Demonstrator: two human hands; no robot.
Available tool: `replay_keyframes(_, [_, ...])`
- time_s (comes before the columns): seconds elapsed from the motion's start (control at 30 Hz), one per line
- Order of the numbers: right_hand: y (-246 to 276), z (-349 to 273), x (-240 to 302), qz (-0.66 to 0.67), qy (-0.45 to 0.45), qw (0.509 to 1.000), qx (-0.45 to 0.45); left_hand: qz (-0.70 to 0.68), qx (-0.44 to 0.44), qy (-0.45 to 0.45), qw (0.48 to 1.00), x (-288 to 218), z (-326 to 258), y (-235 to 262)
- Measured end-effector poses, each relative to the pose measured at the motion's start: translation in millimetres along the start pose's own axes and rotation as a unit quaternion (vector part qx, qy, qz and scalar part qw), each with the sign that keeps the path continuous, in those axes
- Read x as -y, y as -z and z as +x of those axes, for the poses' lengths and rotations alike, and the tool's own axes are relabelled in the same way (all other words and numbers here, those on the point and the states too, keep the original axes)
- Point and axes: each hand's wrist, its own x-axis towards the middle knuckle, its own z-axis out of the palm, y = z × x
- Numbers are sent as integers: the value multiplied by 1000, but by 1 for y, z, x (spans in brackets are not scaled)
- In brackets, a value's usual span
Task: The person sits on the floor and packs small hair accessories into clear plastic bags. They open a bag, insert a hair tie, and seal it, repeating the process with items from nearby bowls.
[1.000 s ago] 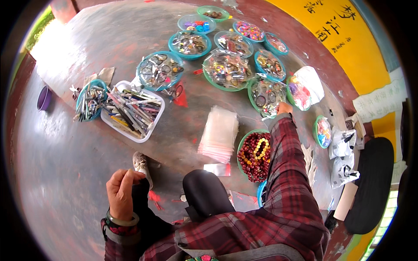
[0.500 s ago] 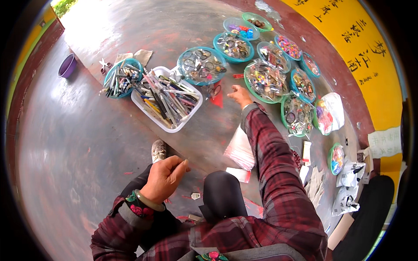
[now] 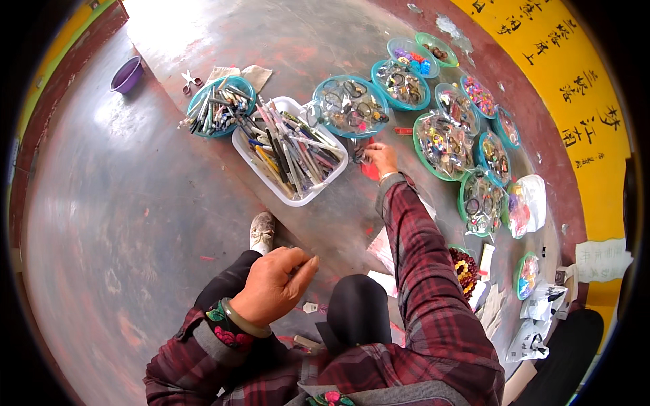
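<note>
My right hand (image 3: pixel 382 160) reaches down to the floor beside the white basket. Its fingertips close on the dark handles of a pair of scissors (image 3: pixel 359 149), which lies by a flat red piece (image 3: pixel 370 169). The hand partly covers both. Just left of the scissors, the white plastic basket (image 3: pixel 343 166) holds many pens (image 3: pixel 291 152). My left hand (image 3: pixel 274 285) is held up over my lap, thumb pressed to curled fingers; whatever may be in it is hidden. Below my right forearm lies a stack of pale packets (image 3: pixel 383 249), partly covered by the sleeve.
Several bowls of small bagged trinkets, such as a blue bowl (image 3: pixel 351 106) and a green bowl (image 3: pixel 443 145), spread to the far right. A blue basket of pens (image 3: pixel 220 106), other scissors (image 3: pixel 191 82) and a purple bowl (image 3: pixel 126 75) are at left. A red-brown bead string (image 3: pixel 464 272) sits right of my sleeve.
My right hand has moved from open floor to the scissors, and its fingers have closed on them. My left hand stays closed over my lap. The whole view has shifted slightly.
</note>
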Motion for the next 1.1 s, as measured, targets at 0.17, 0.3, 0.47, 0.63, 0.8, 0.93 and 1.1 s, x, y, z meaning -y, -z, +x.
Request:
replay_keyframes(0.17, [28,-32,74,40,-42,990,132,-1,-3,2,1000,-2,-7,1])
replay_keyframes(0.3, [49,-27,112,96,-82,976,178,6,11,-8,1000,-5,-6,0])
replay_keyframes(0.47, [37,12,119,217,-78,967,108,-4,2,-18,1000,-3,-3,-2])
replay_keyframes(0.63, [5,39,100,181,-60,977,-92,-28,-15,-4,999,-4,-3,-3])
replay_keyframes(0.8, [-54,52,116,-258,298,904,-168,-4,-6,-50,999,-4,-3,1])
replay_keyframes(0.93, [-112,47,145,-470,313,825,25,-9,-13,-68,998,-6,-4,0])
replay_keyframes(1.1, [-145,49,154,-606,265,741,115,-13,-10,-87,996,-6,-3,3])
